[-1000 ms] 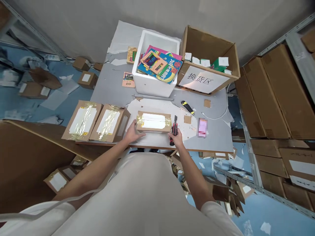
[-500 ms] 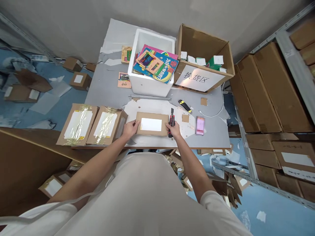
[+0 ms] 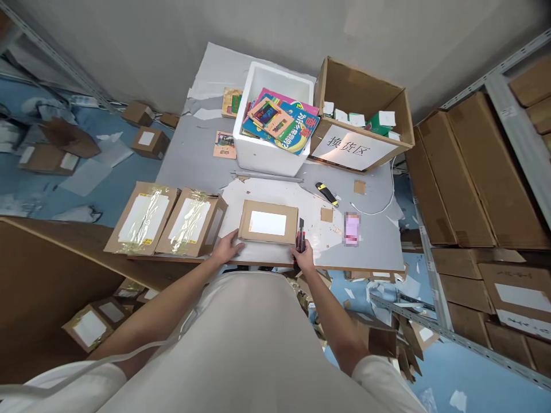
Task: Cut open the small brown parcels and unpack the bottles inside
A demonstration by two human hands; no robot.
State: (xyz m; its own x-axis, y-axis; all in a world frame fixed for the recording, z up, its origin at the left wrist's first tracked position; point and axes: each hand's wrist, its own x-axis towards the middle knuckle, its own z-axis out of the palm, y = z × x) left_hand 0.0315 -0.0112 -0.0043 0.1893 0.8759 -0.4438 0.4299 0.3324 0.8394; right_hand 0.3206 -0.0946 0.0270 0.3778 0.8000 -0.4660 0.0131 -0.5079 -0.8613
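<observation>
Looking down from head height, we see one grey desk with one small cardboard parcel lying flat near its front edge, a white label facing up. Our left hand rests partly open at the parcel's near left corner, fingers spread and touching it. Our right hand is closed around one red and black box cutter, which stands just beside the parcel's right edge. To the left lie two larger taped parcels, side by side and touching. Behind sit one white foam box stuffed with colourful booklets, and one open cardboard box bearing a white sign and holding small packets. One yellow and black cutter lies on the desk, well apart from the hands, near one phone and a white cable. Stacked cartons fill the shelves on the right.
</observation>
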